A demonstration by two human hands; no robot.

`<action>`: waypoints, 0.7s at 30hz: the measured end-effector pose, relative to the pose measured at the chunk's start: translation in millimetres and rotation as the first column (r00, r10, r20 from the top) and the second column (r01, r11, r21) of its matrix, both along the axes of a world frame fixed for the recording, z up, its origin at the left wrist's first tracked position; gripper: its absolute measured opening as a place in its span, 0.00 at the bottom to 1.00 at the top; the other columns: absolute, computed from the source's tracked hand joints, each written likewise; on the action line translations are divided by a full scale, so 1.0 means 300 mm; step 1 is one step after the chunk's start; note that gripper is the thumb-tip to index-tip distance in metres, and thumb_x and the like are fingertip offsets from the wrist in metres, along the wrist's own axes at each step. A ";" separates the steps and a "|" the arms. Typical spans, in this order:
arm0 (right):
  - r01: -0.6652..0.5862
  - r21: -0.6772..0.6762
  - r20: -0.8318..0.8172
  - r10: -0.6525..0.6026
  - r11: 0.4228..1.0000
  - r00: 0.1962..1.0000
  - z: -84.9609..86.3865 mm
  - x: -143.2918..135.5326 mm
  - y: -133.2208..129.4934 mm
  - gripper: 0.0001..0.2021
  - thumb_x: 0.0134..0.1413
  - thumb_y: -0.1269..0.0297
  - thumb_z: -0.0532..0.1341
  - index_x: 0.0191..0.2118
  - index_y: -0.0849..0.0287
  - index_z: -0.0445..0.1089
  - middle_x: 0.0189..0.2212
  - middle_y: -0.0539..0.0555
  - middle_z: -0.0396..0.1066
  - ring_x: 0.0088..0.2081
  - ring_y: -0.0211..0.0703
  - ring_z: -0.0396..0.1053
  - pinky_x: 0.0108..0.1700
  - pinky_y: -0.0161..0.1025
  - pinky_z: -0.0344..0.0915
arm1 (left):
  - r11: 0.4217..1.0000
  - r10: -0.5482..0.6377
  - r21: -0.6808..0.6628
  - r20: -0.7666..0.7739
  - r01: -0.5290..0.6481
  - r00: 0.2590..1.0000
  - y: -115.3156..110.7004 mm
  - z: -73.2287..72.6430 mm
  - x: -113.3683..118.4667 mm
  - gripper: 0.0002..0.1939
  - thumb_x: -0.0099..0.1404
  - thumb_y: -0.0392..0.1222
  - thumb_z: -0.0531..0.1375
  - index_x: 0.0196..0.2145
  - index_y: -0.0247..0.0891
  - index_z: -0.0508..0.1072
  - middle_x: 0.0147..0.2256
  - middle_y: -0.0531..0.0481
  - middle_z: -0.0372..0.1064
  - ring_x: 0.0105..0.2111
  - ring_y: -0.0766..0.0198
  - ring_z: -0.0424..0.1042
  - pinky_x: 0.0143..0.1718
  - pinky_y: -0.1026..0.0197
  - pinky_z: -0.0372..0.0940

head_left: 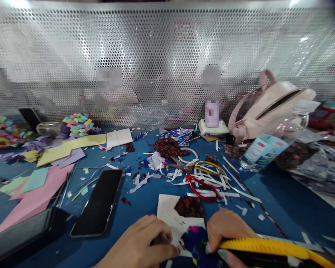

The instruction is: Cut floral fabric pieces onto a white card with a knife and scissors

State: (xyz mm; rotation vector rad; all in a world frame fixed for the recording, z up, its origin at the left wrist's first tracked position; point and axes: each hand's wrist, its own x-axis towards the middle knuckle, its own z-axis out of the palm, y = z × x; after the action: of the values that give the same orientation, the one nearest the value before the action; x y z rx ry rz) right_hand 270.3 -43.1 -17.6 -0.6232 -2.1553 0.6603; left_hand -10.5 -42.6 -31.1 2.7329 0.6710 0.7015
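Observation:
My left hand (147, 242) rests at the lower middle, fingers bent and apart, beside a white card (167, 210). On the card lie a dark red-and-black patterned piece (189, 207) and a blue patterned piece (195, 242) with bright spots. My right hand (229, 232) is at the right edge of the card, its fingers pressed around the end of a yellow-and-black tool (268, 249) over the blue piece. The tool's tip is hidden. Scissors (184, 167) with red and yellow handles lie open among white strips (212, 175) behind the card.
At left lie a black phone (99, 203), a dark case (22, 234), pink paper (41, 197) and colourful scraps (79, 123). A plastic bottle (268, 149) leans at right near a pink bag (273, 104). A perforated metal screen (150, 56) spans the back.

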 end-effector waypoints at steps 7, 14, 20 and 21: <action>0.024 -0.031 -0.006 -0.024 0.999 1.000 0.020 0.000 -0.008 0.23 0.66 0.47 0.47 0.32 0.55 0.71 0.21 0.52 0.73 0.22 0.39 0.70 0.27 0.36 0.62 | 1.000 -0.008 -0.006 0.036 0.008 0.999 0.000 0.002 0.001 0.12 0.71 0.35 0.55 0.49 0.47 0.72 0.41 0.49 0.70 0.37 0.63 0.68 0.33 0.64 0.60; -0.019 0.012 0.056 0.019 1.000 0.998 0.010 0.005 -0.001 0.19 0.65 0.49 0.48 0.35 0.54 0.71 0.23 0.53 0.74 0.27 0.41 0.73 0.33 0.35 0.66 | 1.000 -0.010 -0.026 0.018 0.011 1.000 -0.004 0.003 -0.002 0.11 0.72 0.37 0.55 0.49 0.46 0.72 0.42 0.49 0.70 0.38 0.63 0.67 0.35 0.63 0.60; 0.044 0.032 -0.011 -0.044 0.999 0.999 -0.003 -0.006 -0.010 0.21 0.66 0.49 0.46 0.33 0.54 0.70 0.22 0.53 0.73 0.26 0.42 0.72 0.33 0.37 0.64 | 1.000 -0.018 0.006 0.037 0.018 0.999 0.001 0.008 0.001 0.12 0.72 0.34 0.53 0.49 0.46 0.72 0.42 0.49 0.70 0.37 0.63 0.67 0.34 0.63 0.60; 0.084 0.030 -0.034 -0.083 0.996 0.996 -0.011 -0.011 -0.016 0.22 0.66 0.47 0.45 0.32 0.54 0.69 0.22 0.53 0.72 0.25 0.42 0.71 0.32 0.37 0.63 | 1.000 -0.021 0.007 0.037 0.020 0.999 0.001 0.009 0.001 0.13 0.71 0.34 0.53 0.48 0.45 0.72 0.41 0.48 0.70 0.37 0.63 0.67 0.34 0.63 0.60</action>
State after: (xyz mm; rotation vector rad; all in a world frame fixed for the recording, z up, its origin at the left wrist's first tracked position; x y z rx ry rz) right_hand 267.1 -48.0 -20.9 -0.6778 -2.0934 0.5862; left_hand -10.0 -42.2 -28.4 2.7217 0.6330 0.7483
